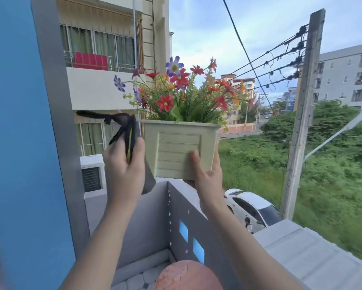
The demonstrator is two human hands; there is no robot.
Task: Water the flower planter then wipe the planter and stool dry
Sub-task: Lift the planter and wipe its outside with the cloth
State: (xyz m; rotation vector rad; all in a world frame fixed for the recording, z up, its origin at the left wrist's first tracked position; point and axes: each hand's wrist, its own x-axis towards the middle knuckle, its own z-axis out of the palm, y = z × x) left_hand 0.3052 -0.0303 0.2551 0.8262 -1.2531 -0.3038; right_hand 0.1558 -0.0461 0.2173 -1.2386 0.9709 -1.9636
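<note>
**Planter held aloft above the balcony wall**

The pale green planter [181, 148], filled with red, purple and orange flowers [180, 91], is held up in the air by the right hand [205, 174], whose grip is closed on its lower right corner. Just left of it, a dark cloth [123, 130] is clutched in the closed grip of the left hand [123, 170], touching the planter's left side. Below, the grey balcony wall [146, 222] is seen, and the round reddish stool [188, 276] lies near the bottom edge. A white car [253, 208] is parked far below to the right.
</note>
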